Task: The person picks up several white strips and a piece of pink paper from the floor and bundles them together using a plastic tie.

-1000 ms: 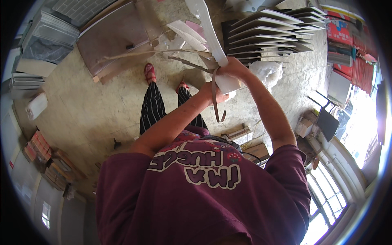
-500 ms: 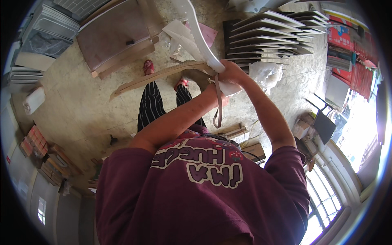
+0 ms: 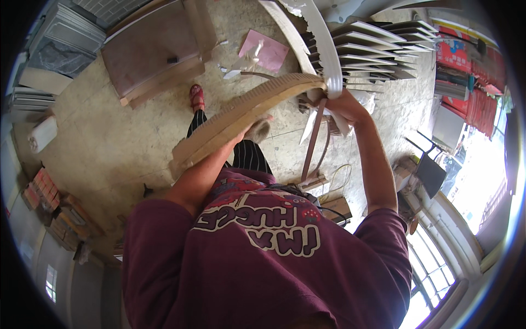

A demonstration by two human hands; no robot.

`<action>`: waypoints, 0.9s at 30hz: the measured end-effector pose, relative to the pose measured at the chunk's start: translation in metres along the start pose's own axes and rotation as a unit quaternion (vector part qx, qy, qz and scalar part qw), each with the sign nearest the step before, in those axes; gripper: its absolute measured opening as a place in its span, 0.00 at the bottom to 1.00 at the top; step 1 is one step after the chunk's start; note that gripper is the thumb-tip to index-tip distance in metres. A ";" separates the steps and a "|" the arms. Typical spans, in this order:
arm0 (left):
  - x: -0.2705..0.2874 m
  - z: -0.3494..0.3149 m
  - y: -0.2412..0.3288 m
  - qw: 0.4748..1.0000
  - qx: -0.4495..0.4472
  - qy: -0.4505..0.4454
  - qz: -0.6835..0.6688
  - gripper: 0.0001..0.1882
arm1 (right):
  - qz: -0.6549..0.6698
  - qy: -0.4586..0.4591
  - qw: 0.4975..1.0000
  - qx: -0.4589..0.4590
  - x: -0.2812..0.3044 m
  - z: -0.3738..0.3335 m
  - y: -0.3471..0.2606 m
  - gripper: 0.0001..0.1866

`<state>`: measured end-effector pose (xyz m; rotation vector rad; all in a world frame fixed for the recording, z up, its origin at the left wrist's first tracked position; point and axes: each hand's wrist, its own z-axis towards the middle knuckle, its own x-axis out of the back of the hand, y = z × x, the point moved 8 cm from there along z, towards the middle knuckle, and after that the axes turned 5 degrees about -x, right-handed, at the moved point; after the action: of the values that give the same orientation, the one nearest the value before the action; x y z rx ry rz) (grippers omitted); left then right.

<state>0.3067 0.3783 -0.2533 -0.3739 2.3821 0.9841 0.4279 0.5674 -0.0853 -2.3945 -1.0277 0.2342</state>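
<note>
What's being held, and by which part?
Right hand grips the cardboard strip by its right-hand end, bunched with a white strip. Left hand is mostly hidden; its hold can't be told.

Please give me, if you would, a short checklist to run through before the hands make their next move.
1. Right hand closed on the white strip: ok.
2. Left hand has a secure grip: cannot tell; the brown corrugated strip mostly hides it.
3. Loose ends tucked in: not ok; a thin brown strap hangs below the right hand.
4. White strip apart from the stacked panels: cannot tell; they overlap in this view.
5. Floor free of loose sheets: not ok; a pink sheet lies there.
</note>
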 end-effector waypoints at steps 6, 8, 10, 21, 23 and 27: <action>0.031 0.024 0.001 0.873 0.053 0.137 -0.464 0.53 | 0.029 -0.048 0.998 -0.020 0.010 -0.039 -0.008 0.27; 0.024 0.024 0.044 0.859 -0.027 0.183 -0.477 0.50 | -0.003 -0.031 0.998 -0.057 0.015 -0.057 -0.006 0.28; 0.034 0.032 0.053 0.843 -0.035 0.264 -0.467 0.40 | -0.004 -0.040 0.996 -0.081 0.020 -0.072 0.002 0.29; 0.064 0.114 0.058 0.870 -0.021 0.176 -0.461 0.14 | -0.005 0.008 0.998 -0.063 0.063 -0.103 0.046 0.22; 0.069 0.105 0.077 0.892 -0.044 0.183 -0.411 0.18 | -0.019 0.038 0.998 -0.053 0.066 -0.095 0.043 0.23; 0.091 0.080 0.101 0.900 -0.126 0.285 -0.305 0.20 | -0.027 0.104 0.991 -0.074 0.093 -0.095 0.056 0.24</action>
<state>0.2169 0.5013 -0.2950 -1.5859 2.3350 0.9525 0.5611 0.5642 -0.0296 -2.4554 -1.0427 -0.1131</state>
